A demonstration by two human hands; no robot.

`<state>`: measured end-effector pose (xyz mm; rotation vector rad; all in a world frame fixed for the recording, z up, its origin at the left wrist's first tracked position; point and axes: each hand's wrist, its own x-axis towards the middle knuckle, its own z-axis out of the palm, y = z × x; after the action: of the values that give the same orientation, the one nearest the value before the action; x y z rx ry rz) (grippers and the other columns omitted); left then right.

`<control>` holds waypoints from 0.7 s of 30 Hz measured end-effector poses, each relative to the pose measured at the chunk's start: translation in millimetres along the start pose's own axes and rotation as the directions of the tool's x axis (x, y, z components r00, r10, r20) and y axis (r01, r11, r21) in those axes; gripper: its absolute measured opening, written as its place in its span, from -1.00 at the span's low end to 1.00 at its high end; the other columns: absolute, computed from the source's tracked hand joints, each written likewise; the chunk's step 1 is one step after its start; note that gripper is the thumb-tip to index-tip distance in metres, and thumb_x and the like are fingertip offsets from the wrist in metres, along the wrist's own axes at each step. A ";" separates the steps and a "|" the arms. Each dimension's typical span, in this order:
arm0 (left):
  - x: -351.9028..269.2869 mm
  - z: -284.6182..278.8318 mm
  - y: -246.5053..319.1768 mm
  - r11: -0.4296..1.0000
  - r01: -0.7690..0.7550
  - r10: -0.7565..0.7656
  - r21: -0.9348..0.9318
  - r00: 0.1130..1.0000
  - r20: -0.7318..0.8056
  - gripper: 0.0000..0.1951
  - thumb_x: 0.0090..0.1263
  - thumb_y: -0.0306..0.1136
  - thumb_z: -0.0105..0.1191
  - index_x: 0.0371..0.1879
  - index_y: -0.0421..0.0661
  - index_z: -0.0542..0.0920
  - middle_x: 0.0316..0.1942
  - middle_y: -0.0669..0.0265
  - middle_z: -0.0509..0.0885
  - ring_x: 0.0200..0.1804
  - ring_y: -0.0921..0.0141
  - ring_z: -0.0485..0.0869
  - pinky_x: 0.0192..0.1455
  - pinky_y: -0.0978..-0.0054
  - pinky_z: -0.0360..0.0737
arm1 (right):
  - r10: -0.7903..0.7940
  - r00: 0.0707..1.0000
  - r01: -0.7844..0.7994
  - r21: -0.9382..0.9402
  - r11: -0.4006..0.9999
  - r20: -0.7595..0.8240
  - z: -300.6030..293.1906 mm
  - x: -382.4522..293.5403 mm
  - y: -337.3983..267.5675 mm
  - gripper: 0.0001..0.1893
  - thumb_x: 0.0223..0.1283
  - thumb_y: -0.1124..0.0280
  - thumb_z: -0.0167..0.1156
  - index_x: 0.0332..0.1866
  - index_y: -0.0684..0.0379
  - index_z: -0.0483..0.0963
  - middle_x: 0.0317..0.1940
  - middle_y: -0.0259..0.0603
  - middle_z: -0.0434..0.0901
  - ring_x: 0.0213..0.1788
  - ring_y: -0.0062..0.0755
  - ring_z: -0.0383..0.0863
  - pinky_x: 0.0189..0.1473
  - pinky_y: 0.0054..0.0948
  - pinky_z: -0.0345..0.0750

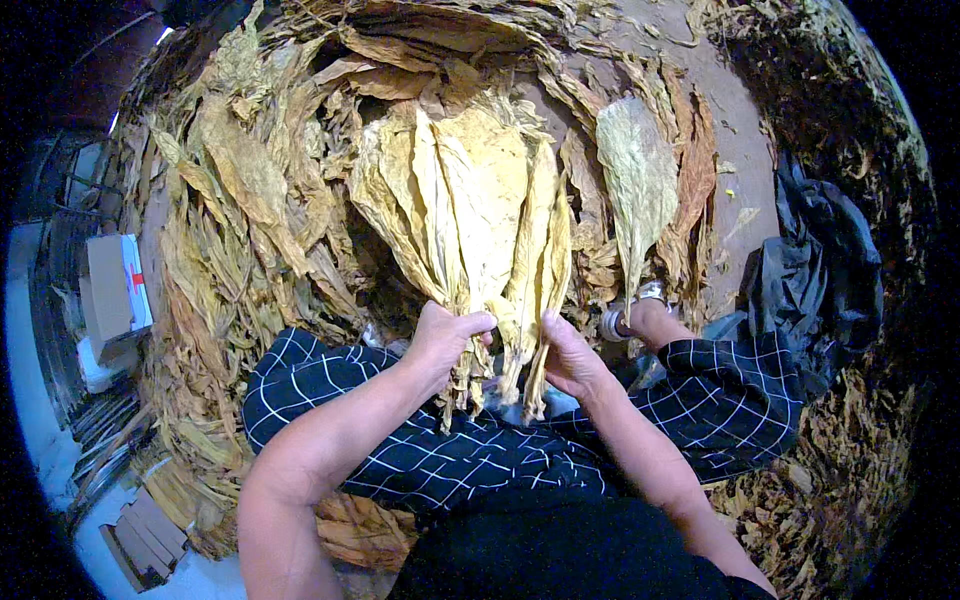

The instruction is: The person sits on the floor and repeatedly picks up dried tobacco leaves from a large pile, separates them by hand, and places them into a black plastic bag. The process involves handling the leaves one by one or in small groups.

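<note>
Dried yellow tobacco leaves (480,202) fan out in front of my crossed legs, brightly lit, with their stems towards me. My left hand (450,337) grips several of the stems, its thumb lying across them. On the other side, my right hand (570,352) pinches the stem end of a narrow, curled leaf (559,262) between thumb and fingers. The stem ends (469,397) hang below both hands over my lap. A paler, greenish leaf (637,172) lies apart to the right, its stem pointing towards my foot.
Heaped tobacco leaves (247,187) lie to the left, and reddish-brown leaves (694,172) to the right. A black plastic bag (810,262) sits by my right knee. Far left are a cardboard box (112,289) and brown cardboard pieces (146,536). Darker leaves (840,90) are piled along the right edge.
</note>
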<state>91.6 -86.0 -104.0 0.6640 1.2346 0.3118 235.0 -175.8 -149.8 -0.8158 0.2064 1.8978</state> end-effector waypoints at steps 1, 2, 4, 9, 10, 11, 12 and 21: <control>-0.2 0.7 -0.9 1.000 -0.001 0.001 0.005 1.000 -0.009 -0.78 -0.03 -0.46 0.14 -0.37 -0.19 0.49 -0.53 0.37 0.55 -0.57 0.55 0.46 -0.49 0.65 0.43 | -0.010 1.000 0.010 -0.071 0.997 -0.010 -2.8 1.3 1.7 -0.53 0.10 0.25 0.05 0.08 0.20 0.18 -0.07 -0.15 0.41 -0.09 -0.34 0.47 -0.05 -0.34 0.45; -0.2 1.8 -0.7 0.998 0.033 -0.034 0.060 0.999 0.015 -0.77 0.00 -0.41 0.16 -0.35 -0.18 0.49 -0.51 0.38 0.55 -0.56 0.56 0.45 -0.49 0.63 0.42 | -0.021 1.000 0.018 -0.141 0.990 -0.020 -7.7 3.9 4.4 -0.55 0.08 0.27 0.06 0.07 0.21 0.19 -0.09 -0.12 0.41 -0.11 -0.33 0.48 -0.06 -0.33 0.45; -1.9 6.2 -5.5 0.997 -0.003 -0.001 0.071 0.999 0.050 -0.72 0.00 -0.52 0.14 -0.26 -0.27 0.50 -0.39 0.30 0.59 -0.41 0.53 0.54 -0.43 0.63 0.48 | 0.012 0.999 -0.017 -0.098 0.995 -0.051 -0.7 1.2 3.4 -0.59 0.04 0.40 0.08 0.02 0.24 0.21 -0.16 -0.10 0.43 -0.20 -0.28 0.52 -0.16 -0.33 0.50; -2.3 6.6 2.7 0.988 0.146 -0.150 0.057 0.985 0.080 -0.59 -0.06 -0.59 0.14 -0.14 -0.29 0.43 -0.29 0.21 0.59 -0.27 0.43 0.58 -0.20 0.51 0.53 | 0.029 0.996 -0.023 0.077 0.997 -0.079 -10.4 -1.2 9.5 -0.69 0.08 0.47 -0.01 -0.04 0.25 0.24 -0.31 -0.15 0.46 -0.33 -0.32 0.52 -0.20 -0.30 0.52; 1.1 4.4 -2.0 0.997 0.065 -0.067 0.034 0.996 0.061 -0.58 -0.06 -0.61 0.12 -0.13 -0.30 0.42 -0.28 0.20 0.59 -0.29 0.39 0.58 -0.20 0.49 0.53 | 0.031 0.997 -0.022 0.122 0.992 -0.073 -10.4 -2.3 9.4 -0.72 0.09 0.47 -0.03 -0.06 0.25 0.24 -0.34 -0.17 0.47 -0.35 -0.34 0.52 -0.21 -0.33 0.52; 6.1 0.9 -5.5 1.000 0.015 -0.016 0.023 0.999 0.049 -0.57 -0.08 -0.61 0.13 -0.13 -0.29 0.43 -0.28 0.21 0.59 -0.31 0.39 0.58 -0.21 0.48 0.53 | 0.010 0.991 0.010 0.149 0.989 -0.131 -9.7 -3.8 8.6 -0.73 0.04 0.50 -0.02 -0.11 0.24 0.25 -0.37 -0.16 0.45 -0.42 -0.36 0.47 -0.32 -0.35 0.50; 7.4 -0.2 -3.4 0.999 0.045 -0.046 0.029 0.998 0.044 -0.56 -0.09 -0.59 0.14 -0.13 -0.27 0.43 -0.28 0.23 0.59 -0.31 0.40 0.58 -0.21 0.48 0.52 | 0.024 0.991 -0.004 0.148 0.989 -0.129 -15.8 -4.3 8.0 -0.75 0.02 0.51 -0.02 -0.14 0.23 0.26 -0.42 -0.19 0.44 -0.48 -0.42 0.42 -0.40 -0.43 0.45; 0.3 -19.8 66.3 0.971 -0.032 0.022 -0.235 0.999 -0.044 -0.79 0.02 -0.36 0.11 -0.38 -0.11 0.44 -0.58 0.41 0.44 -0.58 0.53 0.38 -0.61 0.63 0.34 | -0.101 0.833 0.233 0.178 0.956 -0.543 -97.0 -59.1 -47.3 -0.90 0.09 0.47 -0.14 -0.27 0.17 0.26 -0.59 -0.32 0.33 -0.69 -0.64 0.18 -0.71 -0.67 0.17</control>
<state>81.6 -28.6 -66.6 0.4711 1.2052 0.4893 333.9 -243.9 -176.6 -1.1390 0.6700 1.4094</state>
